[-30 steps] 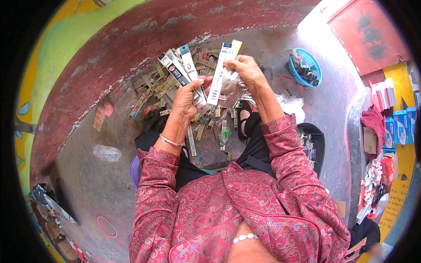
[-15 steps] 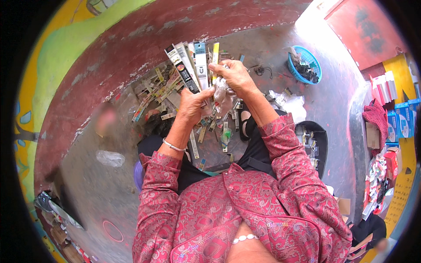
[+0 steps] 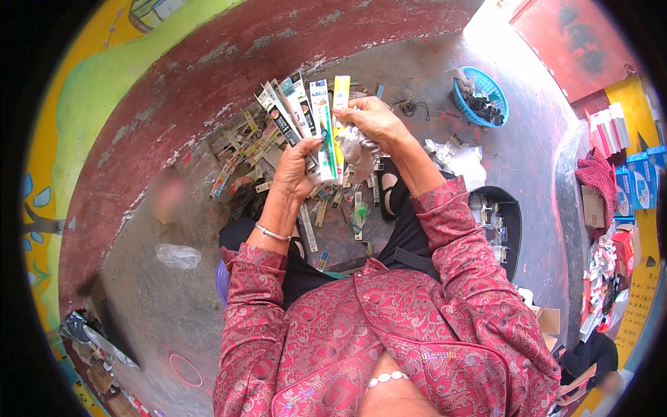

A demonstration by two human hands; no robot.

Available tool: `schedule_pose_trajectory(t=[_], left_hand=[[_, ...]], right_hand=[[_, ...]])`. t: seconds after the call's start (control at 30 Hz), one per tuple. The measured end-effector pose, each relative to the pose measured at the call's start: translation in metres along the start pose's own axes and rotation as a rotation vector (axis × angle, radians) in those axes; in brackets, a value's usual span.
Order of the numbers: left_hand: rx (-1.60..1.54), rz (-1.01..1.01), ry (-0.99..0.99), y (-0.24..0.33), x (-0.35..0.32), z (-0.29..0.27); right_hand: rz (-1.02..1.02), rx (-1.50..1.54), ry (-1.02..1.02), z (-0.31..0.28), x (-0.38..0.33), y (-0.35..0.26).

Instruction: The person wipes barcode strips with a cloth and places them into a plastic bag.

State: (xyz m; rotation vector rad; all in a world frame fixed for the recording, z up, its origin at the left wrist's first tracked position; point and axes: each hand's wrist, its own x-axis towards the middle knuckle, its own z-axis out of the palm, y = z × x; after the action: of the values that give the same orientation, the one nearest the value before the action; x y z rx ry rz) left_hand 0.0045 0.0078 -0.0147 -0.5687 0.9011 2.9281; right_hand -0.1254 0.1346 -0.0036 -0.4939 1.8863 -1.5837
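Observation:
My left hand (image 3: pixel 296 170) is closed around the lower ends of a fanned bundle of long, narrow flat packets (image 3: pixel 283 115), mostly white and black. At the bundle's right side is a white packet with a blue top and a green stripe (image 3: pixel 322 104). Beside it, my right hand (image 3: pixel 381 126) pinches a yellow strip-like packet (image 3: pixel 341 90) between thumb and fingers. A crumpled whitish bundle (image 3: pixel 357 154) hangs under the right palm; its material is unclear, and the curled fingers partly hide it. Both hands are raised over a loose heap of similar strips (image 3: pixel 240 149) on the floor.
A blue plastic basket (image 3: pixel 504 101) with dark items stands at far right. White plastic bags (image 3: pixel 465 163) and a black tray of small packs (image 3: pixel 511 226) lie right of my legs. A clear bag (image 3: pixel 177 256) lies left. Boxes (image 3: pixel 636 184) line the right wall.
The packets in my left hand have fanned wider, and the green-striped one now shows at the front. My left hand has shifted slightly left; the yellow packet sits a little lower and shows more fully.

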Motion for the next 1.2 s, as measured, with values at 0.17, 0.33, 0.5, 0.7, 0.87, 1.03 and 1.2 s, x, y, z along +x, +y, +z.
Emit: schedule_pose_trajectory(t=[0.17,0.33,0.5,0.7,0.87,1.03,1.2], left_hand=[[0.174,0.162,0.059,-0.003,-0.001,0.009],[0.248,0.181,0.105,0.0,-0.005,0.009],[0.27,0.193,0.103,0.001,-0.004,0.011],[0.377,0.213,0.09,-0.006,-0.002,0.013],[0.327,0.148,-0.012,-0.008,-0.007,0.011],[0.345,0.123,0.018,-0.009,-0.008,0.005],[0.24,0.241,0.108,0.005,-0.004,0.01]], right_hand=[[-0.063,0.084,0.037,0.011,0.0,0.003],[-0.077,-0.269,0.077,0.003,-0.001,-0.01],[-0.179,-0.293,0.33,-0.013,-0.007,-0.023],[-0.803,-0.437,0.544,0.033,-0.028,-0.037],[-0.878,-0.826,0.741,0.019,-0.01,-0.035],[-0.588,-0.938,0.99,-0.04,0.006,-0.035],[-0.003,-0.019,0.412,-0.056,-0.014,-0.036]])
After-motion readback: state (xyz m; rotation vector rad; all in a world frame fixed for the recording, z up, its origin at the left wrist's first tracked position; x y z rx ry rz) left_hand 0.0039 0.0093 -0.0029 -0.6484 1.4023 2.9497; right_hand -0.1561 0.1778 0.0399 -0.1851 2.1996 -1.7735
